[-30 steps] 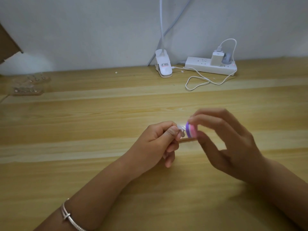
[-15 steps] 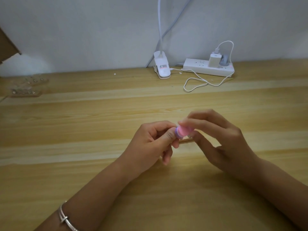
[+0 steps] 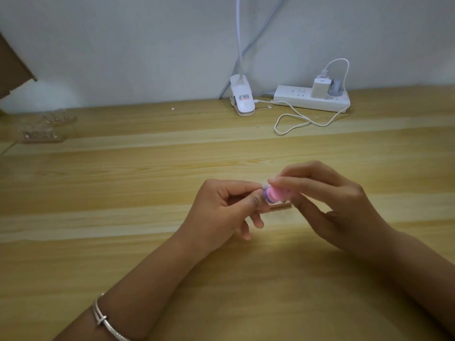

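Above the middle of the wooden table (image 3: 123, 242) both hands meet around a small pink and purple round piece (image 3: 275, 194). My right hand (image 3: 330, 205) pinches that piece between thumb and fingertips. My left hand (image 3: 226, 207) pinches a tiny clear part right against the purple end; that part is almost hidden by the fingers. A small clear flat piece (image 3: 279, 206) lies on the table just under the hands. A silver bracelet (image 3: 105, 321) sits on my left wrist.
At the back by the wall stand a white clip lamp base (image 3: 242, 100) and a white power strip (image 3: 311, 100) with a charger and a looping white cable (image 3: 293, 124). Clear trays with small items (image 3: 41, 130) lie at the far left, under a cardboard corner (image 3: 12, 67).
The pink piece, a second ago apart from my left fingers, has been brought up against them and turned. Both hands stay close together in the same spot.
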Demonstrator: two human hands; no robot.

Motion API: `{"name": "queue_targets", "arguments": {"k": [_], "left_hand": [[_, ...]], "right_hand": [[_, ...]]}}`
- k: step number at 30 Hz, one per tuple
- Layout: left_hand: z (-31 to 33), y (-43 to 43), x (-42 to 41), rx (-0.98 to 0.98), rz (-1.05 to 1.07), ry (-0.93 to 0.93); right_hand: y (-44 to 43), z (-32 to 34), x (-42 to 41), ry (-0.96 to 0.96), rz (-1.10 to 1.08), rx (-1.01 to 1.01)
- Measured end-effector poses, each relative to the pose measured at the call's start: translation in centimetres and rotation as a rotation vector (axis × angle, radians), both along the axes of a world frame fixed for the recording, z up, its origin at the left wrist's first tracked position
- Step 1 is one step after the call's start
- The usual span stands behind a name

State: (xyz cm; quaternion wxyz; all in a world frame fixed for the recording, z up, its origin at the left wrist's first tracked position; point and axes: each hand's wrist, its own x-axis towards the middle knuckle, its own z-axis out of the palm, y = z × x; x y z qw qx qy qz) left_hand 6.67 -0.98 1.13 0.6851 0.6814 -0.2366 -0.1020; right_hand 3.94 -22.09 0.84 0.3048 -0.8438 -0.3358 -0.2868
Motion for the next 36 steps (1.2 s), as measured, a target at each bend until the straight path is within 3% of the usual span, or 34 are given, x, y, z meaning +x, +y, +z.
{"name": "queue_targets", "arguments": {"k": [9,14,18,23,27,31,36], "left_hand": [[0.3,-0.1,-0.1,-0.074,0.061,0.031],[0.3,0.0,-0.3,-0.075,0.051,-0.037],[0.4,-0.1,-0.3,-0.063,0.091,-0.031],[0.2,0.0,-0.2,-0.065,0.104,-0.036],[0.2,-0.1,-0.3,-0.047,0.095,-0.033],[0.2,-0.1,-0.4,-0.041,0.083,-0.050],[0.3,-0.1,-0.4,-0.041,0.096,-0.039]], "right_hand": [[0.3,1.5,-0.8,-0.077,-0.212,0.171],[1.6,0.6,-1.3,-0.033,0.018,0.021],[0.4,0.6,-0.6,0.005,-0.053,0.047],[1.4,0.2,-1.0,-0.041,0.028,-0.024],[0.2,0.6,-0.4,0.011,-0.066,0.044],[1.4,0.3,-1.1,-0.044,0.043,-0.014],[0.4,0.4,-0.5,0.013,-0.052,0.048]]}}
